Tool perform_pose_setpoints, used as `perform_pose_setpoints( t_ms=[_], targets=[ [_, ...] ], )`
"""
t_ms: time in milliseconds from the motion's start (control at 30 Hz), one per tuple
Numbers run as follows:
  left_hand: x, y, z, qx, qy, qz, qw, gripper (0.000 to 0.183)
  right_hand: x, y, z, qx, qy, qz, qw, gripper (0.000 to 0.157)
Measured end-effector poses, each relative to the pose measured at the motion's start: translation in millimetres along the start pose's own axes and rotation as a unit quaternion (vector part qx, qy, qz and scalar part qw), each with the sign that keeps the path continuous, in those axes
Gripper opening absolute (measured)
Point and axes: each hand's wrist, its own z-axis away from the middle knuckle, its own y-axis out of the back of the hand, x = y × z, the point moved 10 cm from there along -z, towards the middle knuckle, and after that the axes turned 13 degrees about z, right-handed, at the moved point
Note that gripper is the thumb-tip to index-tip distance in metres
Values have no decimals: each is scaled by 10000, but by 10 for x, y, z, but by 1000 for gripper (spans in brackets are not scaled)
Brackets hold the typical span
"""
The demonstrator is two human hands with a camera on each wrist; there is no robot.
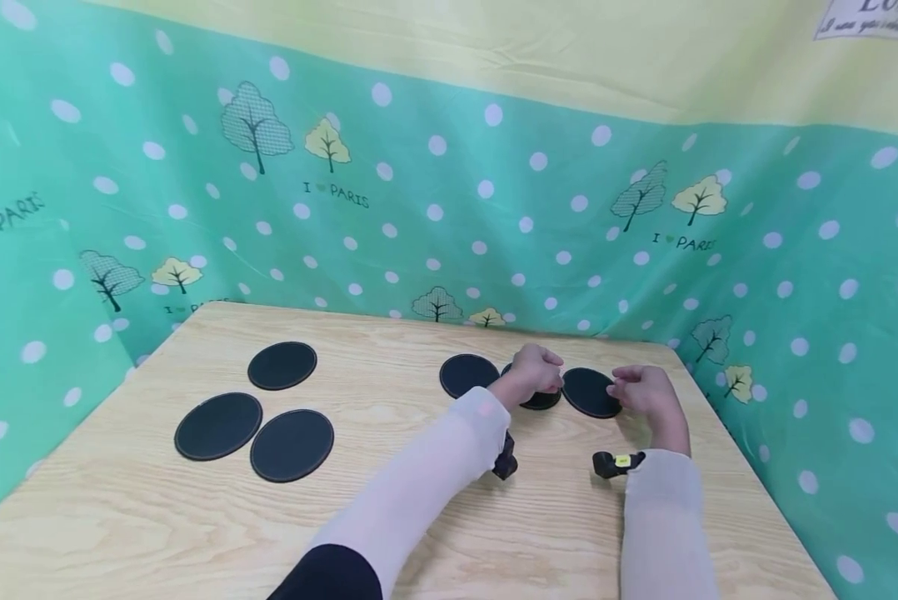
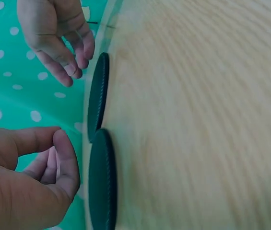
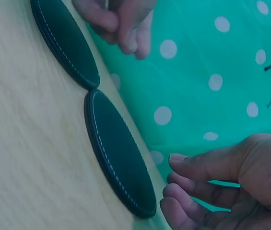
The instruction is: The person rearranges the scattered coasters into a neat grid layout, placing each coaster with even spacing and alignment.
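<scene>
Three round black coasters with stitched rims lie in a row on the far right of the table: a left one (image 1: 468, 376), a middle one (image 1: 542, 400) and a right one (image 1: 591, 392). Over the middle coaster, partly hiding it, is my left hand (image 1: 535, 370), thumb and forefinger tips together with nothing visible between them (image 2: 29, 177). My right hand (image 1: 648, 393) hovers at the right edge of the right coaster, fingers loosely bent and holding nothing. In the right wrist view, this coaster (image 3: 123, 155) meets its neighbour (image 3: 68, 43) at the rim.
On the left half of the wooden table (image 1: 389, 433) lie three more black coasters: a back one (image 1: 281, 365), a front left one (image 1: 218, 426) and a front right one (image 1: 291, 445). A green dotted curtain (image 1: 434, 233) hangs behind and beside the table.
</scene>
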Motion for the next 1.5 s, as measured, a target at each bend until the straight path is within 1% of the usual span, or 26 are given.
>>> perform_pose_setpoints(
  t_ms=[100, 200, 333, 467, 600, 733, 900, 1067, 1300, 1400, 1500],
  targets=[
    [67, 53, 18, -68, -114, -118, 9998, 33, -94, 14, -8, -49, 226, 233, 9995, 48],
    [105, 113, 25, -174, -193, -283, 9993, 28, -172, 14, -19, -131, 408, 525, 9977, 49],
    [150, 225, 53, -273, -329, -529, 9977, 25, -320, -33, -31, -244, 711, 786, 9941, 49],
    [212, 344, 126, -356, -411, -707, 9960, 23, -521, -104, -47, -284, 1006, 993, 9896, 48],
    [307, 433, 236, -595, -421, -630, 9953, 21, -750, -157, -64, -251, 1379, 1386, 9804, 46],
    [435, 552, 348, -814, -532, -525, 9939, 22, -1021, -225, -58, -264, 1857, 1716, 9672, 46],
    [543, 797, 415, -831, -771, -633, 9915, 25, -1370, -408, -30, -446, 2442, 1836, 9511, 44],
    [594, 1104, 459, -671, -891, -779, 9907, 25, -1659, -649, 28, -726, 2854, 1834, 9379, 45],
    [630, 1486, 536, -436, -894, -1069, 9893, 25, -1893, -871, 86, -909, 2902, 1873, 9340, 46],
    [641, 1652, 566, -341, -997, -1217, 9870, 26, -1988, -945, 114, -943, 2945, 1847, 9329, 46],
    [620, 1851, 600, -204, -1078, -1356, 9847, 28, -2087, -1029, 139, -960, 3027, 1860, 9298, 46]
  ],
)
